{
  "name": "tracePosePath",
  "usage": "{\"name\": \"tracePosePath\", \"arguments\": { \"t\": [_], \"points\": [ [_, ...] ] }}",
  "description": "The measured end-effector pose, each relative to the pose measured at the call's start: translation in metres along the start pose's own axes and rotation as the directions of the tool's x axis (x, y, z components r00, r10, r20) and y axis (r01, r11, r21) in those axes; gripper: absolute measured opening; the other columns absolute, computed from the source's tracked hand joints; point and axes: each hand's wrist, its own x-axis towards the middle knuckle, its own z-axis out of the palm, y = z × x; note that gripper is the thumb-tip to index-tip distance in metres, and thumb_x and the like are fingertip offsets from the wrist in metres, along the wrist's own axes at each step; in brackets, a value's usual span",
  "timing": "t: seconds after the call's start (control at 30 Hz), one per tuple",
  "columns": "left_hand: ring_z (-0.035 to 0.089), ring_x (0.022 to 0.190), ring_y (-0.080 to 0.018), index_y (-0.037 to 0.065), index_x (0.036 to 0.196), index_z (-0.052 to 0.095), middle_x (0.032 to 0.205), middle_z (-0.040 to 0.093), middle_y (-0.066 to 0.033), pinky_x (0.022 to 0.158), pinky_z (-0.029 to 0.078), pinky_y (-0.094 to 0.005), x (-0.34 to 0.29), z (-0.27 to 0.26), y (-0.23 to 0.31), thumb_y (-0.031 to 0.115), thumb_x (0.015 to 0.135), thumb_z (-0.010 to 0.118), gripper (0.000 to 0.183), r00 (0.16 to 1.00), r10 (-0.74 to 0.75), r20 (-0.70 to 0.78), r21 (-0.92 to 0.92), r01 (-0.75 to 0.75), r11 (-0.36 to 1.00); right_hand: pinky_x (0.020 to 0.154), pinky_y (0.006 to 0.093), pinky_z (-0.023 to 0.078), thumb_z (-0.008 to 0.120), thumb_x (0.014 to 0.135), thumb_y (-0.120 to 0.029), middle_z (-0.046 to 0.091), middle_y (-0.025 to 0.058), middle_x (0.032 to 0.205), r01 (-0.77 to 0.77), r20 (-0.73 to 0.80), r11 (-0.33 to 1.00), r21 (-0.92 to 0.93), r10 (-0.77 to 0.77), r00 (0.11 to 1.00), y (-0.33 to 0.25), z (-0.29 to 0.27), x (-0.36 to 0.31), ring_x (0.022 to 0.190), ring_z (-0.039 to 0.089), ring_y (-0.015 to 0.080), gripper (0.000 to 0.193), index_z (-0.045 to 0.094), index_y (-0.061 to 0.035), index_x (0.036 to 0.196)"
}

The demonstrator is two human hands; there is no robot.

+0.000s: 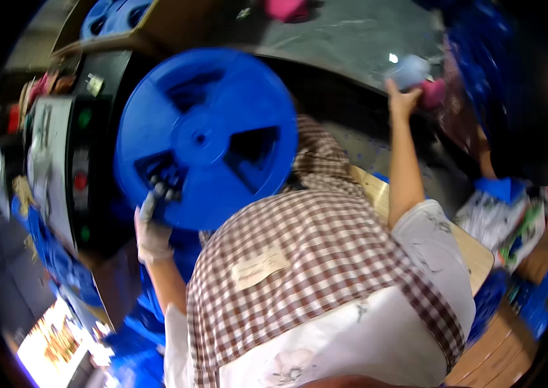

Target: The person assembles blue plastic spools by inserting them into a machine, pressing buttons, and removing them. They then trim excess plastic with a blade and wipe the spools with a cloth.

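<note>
A large blue plastic reel (206, 139) with wedge-shaped cut-outs stands tilted in front of me, by my lap. My left hand (152, 236), in a pale glove with grey fingertips, holds it at its lower left. The fingers reach into one cut-out. My bare right hand (404, 100) stretches to the far right, over the table edge. Its thumb and fingers curve around the base of a pale blue rounded thing (411, 70), blurred and of no clear kind. A pink thing (433, 94) sits right beside those fingers.
A grey tabletop (345, 42) spans the far side, with a pink object (287, 9) on it. An open cardboard box (141, 35) holds another blue reel. A machine (60, 165) with red and green buttons stands left. Blue plastic (490, 58) hangs at right, above bags (503, 220).
</note>
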Motion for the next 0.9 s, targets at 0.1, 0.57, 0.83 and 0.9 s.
{"name": "tracePosePath", "arguments": {
  "t": [0.1,0.57,0.83,0.9],
  "points": [
    [0.059,0.083,-0.0199,0.0,0.116,0.052,0.093,0.062,-0.0069,0.084,0.048,-0.0364,0.007,0.012,-0.005,0.016,0.087,0.062,0.034,0.991,0.007,-0.131,0.063,0.001,0.998,0.085,0.0415,0.047,0.084,0.06,-0.043,0.066,0.0229,0.103,-0.119,0.043,0.986,-0.119,0.124,0.991,0.006,0.003,0.031,0.097,0.064,0.0314,0.067,0.065,0.0066,0.101],
    [0.059,0.075,-0.0151,-0.001,0.118,0.053,0.091,0.063,-0.0026,0.08,0.048,-0.0358,0.01,0.018,-0.018,0.015,0.084,0.067,0.04,0.979,0.11,-0.173,-0.142,-0.135,0.981,0.086,0.0389,0.048,0.068,0.065,-0.061,0.066,0.0213,0.104,0.394,0.782,0.919,-0.011,-0.237,0.576,-0.158,0.099,-0.023,0.1,0.063,0.0332,0.074,0.062,-0.002,0.11],
    [0.06,0.075,-0.0155,0.0,0.118,0.053,0.092,0.064,-0.003,0.079,0.049,-0.0353,0.006,0.019,-0.022,0.014,0.084,0.067,0.039,0.977,0.098,-0.191,-0.191,-0.135,0.972,0.087,0.0413,0.047,0.064,0.063,-0.067,0.066,0.0217,0.106,0.447,0.828,0.89,-0.092,-0.18,0.53,-0.162,0.136,0.006,0.102,0.062,0.0345,0.081,0.063,-0.0015,0.11],
    [0.06,0.075,-0.0154,0.0,0.118,0.053,0.092,0.064,-0.0032,0.08,0.049,-0.0353,0.006,0.019,-0.021,0.014,0.085,0.067,0.039,0.977,0.089,-0.194,-0.191,-0.126,0.974,0.087,0.041,0.047,0.065,0.063,-0.067,0.066,0.0213,0.105,0.425,0.824,0.903,-0.06,-0.195,0.532,-0.158,0.141,0.017,0.101,0.062,0.0347,0.081,0.063,-0.0012,0.11]
  ]
}}
